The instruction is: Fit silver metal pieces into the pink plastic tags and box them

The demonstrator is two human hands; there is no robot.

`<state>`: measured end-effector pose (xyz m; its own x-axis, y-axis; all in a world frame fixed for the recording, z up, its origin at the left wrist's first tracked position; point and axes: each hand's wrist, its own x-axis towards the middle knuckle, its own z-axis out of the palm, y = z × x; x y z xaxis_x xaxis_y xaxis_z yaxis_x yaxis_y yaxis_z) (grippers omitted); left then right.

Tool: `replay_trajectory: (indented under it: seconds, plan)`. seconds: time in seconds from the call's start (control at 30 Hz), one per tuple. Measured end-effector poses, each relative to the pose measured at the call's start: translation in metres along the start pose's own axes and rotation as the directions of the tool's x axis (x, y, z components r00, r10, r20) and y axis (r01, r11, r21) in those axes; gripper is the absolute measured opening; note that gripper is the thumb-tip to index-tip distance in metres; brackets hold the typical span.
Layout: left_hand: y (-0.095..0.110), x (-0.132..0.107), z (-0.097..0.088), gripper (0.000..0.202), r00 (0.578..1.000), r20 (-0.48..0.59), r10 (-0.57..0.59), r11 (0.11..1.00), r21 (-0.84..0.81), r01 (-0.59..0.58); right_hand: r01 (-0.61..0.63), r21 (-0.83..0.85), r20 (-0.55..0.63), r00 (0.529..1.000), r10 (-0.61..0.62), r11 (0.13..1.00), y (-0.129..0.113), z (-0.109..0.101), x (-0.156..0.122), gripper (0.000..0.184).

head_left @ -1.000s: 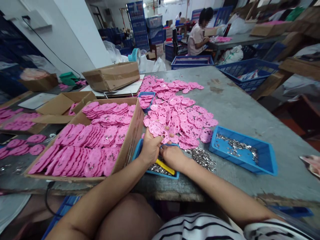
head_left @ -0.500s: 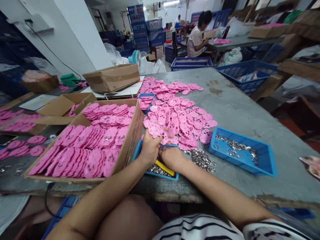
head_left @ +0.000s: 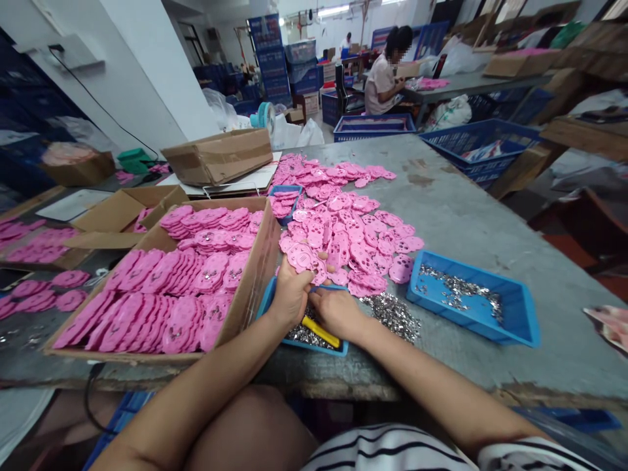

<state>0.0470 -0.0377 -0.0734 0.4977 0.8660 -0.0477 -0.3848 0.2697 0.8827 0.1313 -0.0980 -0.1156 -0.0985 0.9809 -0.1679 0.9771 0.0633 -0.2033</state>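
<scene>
Left hand: the left hand (head_left: 290, 296) is clamped on a scalloped pink plastic plate (head_left: 300, 257), thumb on top, above the far rim of the near blue tray (head_left: 265, 299).
Right hand: the right hand (head_left: 338, 313) has its fingers curled in beside the left hand, over the same tray; what they pinch is hidden, so I cannot tell whether they grip anything.
Yellow handle: the yellow handle (head_left: 321, 331) slants out below both hands, over small metal parts (head_left: 303, 336) in the tray.
Metal pile: a loose metal pile (head_left: 392, 315) lies on the desk (head_left: 471, 216), between the near tray and a longer blue tray (head_left: 521, 317).
Pink heap: a loose pink heap (head_left: 353, 226) spreads beyond the hands.
Cardboard box: left of the hands, the cardboard box (head_left: 258, 261) holds rows of stacked pink plates (head_left: 147, 320).
</scene>
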Motion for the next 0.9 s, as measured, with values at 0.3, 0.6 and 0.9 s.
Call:
replay_trajectory:
  seconds: [0.3,0.6,0.9]
  plan:
    - [0.0011,0.0003,0.0006,0.058,1.000,-0.019,-0.021,1.000,-0.014,0.021,0.007,0.030,0.009,1.000,-0.007,1.000,0.0021,0.0033,0.0002,0.025]
    - [0.0003,0.0009,-0.0014,0.060,1.000,-0.018,-0.020,1.000,0.005,0.020,-0.034,0.074,0.010,0.999,0.033,0.997,0.0019,0.0035,0.0000,0.023]
    - [0.0010,0.0008,-0.0005,0.064,0.999,-0.038,-0.028,1.000,-0.007,0.028,-0.043,0.031,-0.027,0.999,0.044,0.999,-0.0002,0.0000,-0.0025,0.028]
